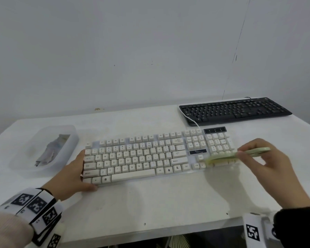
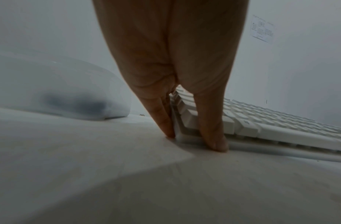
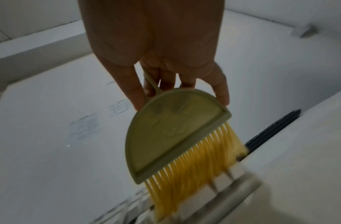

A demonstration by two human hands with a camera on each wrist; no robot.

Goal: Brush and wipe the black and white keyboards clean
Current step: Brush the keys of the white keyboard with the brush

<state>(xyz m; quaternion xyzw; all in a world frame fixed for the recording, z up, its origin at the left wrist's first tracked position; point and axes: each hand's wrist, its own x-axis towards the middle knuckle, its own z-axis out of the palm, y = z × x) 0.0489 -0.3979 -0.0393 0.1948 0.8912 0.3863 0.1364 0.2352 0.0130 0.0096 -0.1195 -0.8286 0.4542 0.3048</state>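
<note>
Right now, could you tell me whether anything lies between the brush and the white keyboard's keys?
Nothing visible does: the brush, held by the right hand, already has its bristles on the white keyboard at its right end.

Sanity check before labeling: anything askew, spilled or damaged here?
Nothing serious. The white keyboard lies slightly skewed to the table's front edge, its white cable looping over the black keyboard's near left corner. No spills or damage visible.
</note>
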